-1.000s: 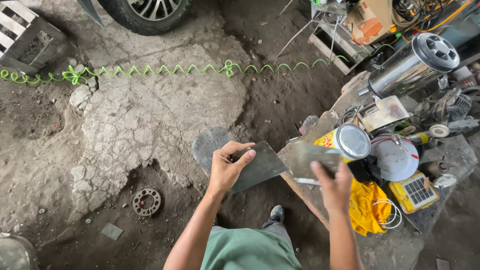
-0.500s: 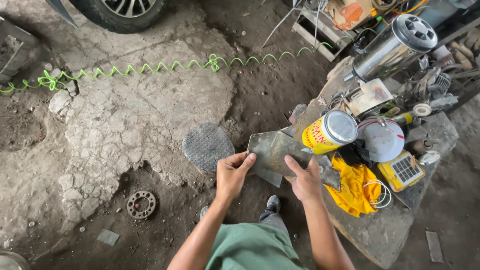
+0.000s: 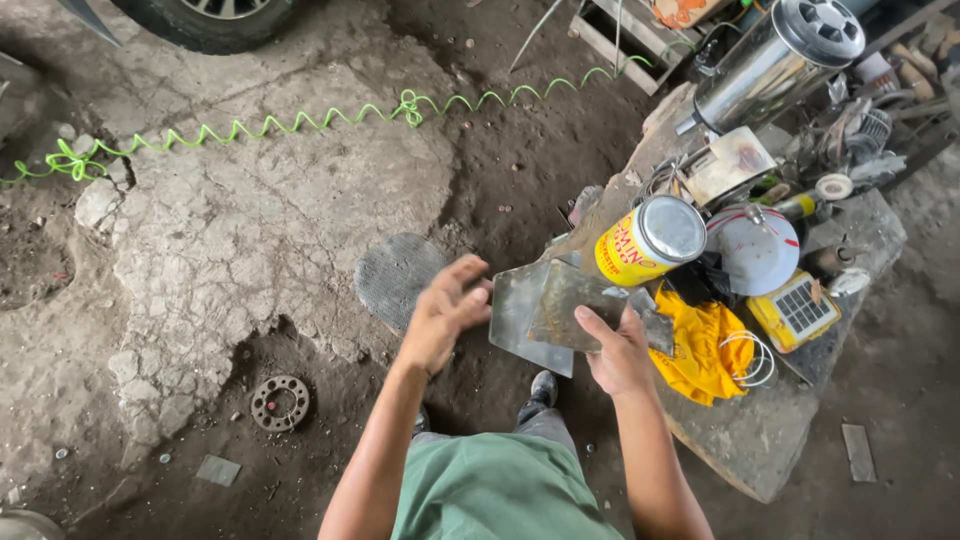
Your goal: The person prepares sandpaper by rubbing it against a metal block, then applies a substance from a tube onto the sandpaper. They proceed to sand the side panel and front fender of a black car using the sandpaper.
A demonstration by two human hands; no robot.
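My right hand (image 3: 615, 352) grips two flat grey metal plates by their lower right side, thumb on top. The darker plate (image 3: 577, 303) lies over the lighter plate (image 3: 518, 322). My left hand (image 3: 440, 312) is blurred, fingers apart, just off the lighter plate's left edge and holding nothing I can see. Both hands hover above the dirt floor in front of my knees. A yellow tin can (image 3: 650, 240) lies on its side right behind the plates.
A stone slab (image 3: 780, 440) at the right carries a yellow cloth (image 3: 705, 345), a small solar-panel lamp (image 3: 797, 310), a white round lid (image 3: 755, 252) and a chrome cylinder (image 3: 770, 65). On the ground lie a round mesh disc (image 3: 395, 280), a toothed ring (image 3: 280, 400) and a green coiled hose (image 3: 300, 120). A tyre (image 3: 210, 15) is at the top.
My left hand has come off the plate it held and moved slightly left. The right hand now holds both plates, lower and closer to me. The view has shifted towards the slab.
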